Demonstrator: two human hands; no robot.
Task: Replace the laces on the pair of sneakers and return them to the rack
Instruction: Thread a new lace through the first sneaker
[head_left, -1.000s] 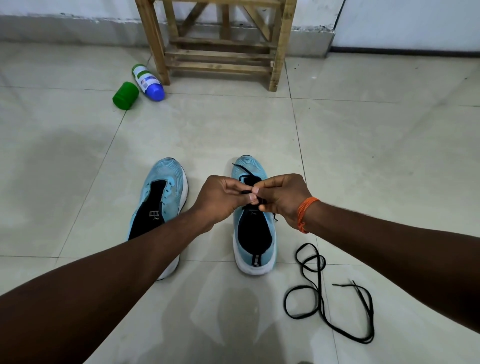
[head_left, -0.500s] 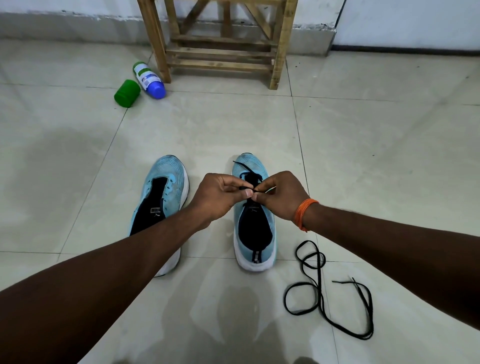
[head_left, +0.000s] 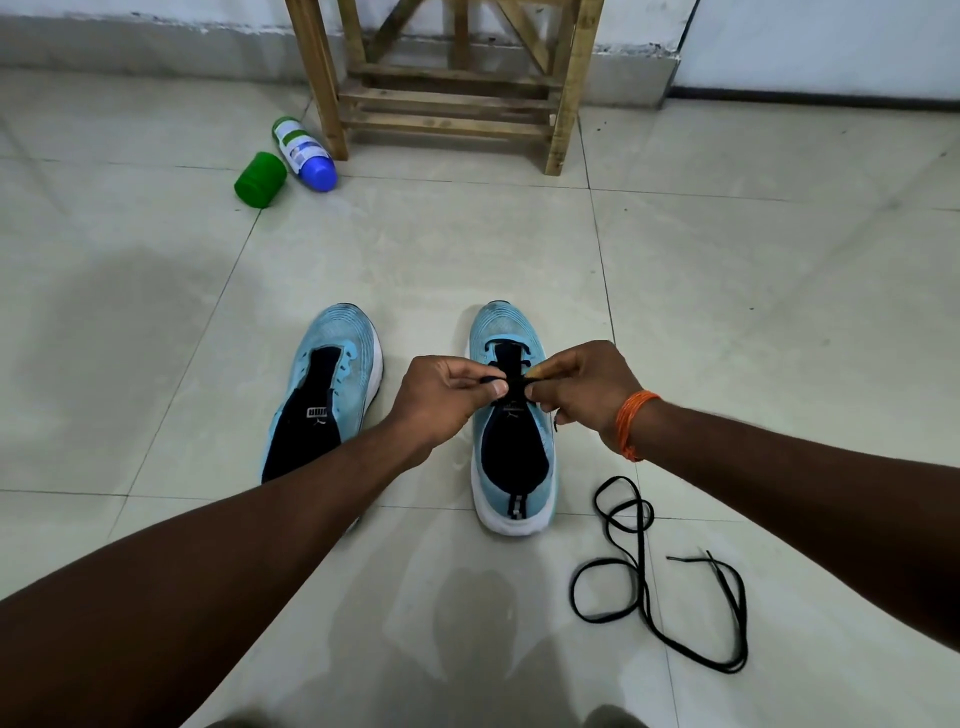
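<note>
Two light blue sneakers stand side by side on the tiled floor, toes pointing away from me. The left sneaker (head_left: 332, 384) has no lace in it. Over the right sneaker (head_left: 511, 467) a black lace (head_left: 506, 351) runs across the front eyelets. My left hand (head_left: 441, 397) pinches one end of that lace above the tongue. My right hand (head_left: 582, 387), with an orange thread on the wrist, pinches the other end. A loose black lace (head_left: 644, 577) lies coiled on the floor to the right of the sneaker.
A wooden rack (head_left: 447, 98) stands against the far wall. A green cap (head_left: 260, 179) and a white bottle with a blue end (head_left: 304, 156) lie on the floor beside the rack's left leg.
My hands have drawn slightly apart over the right sneaker, each still pinching a lace end. The view has shifted a little.
</note>
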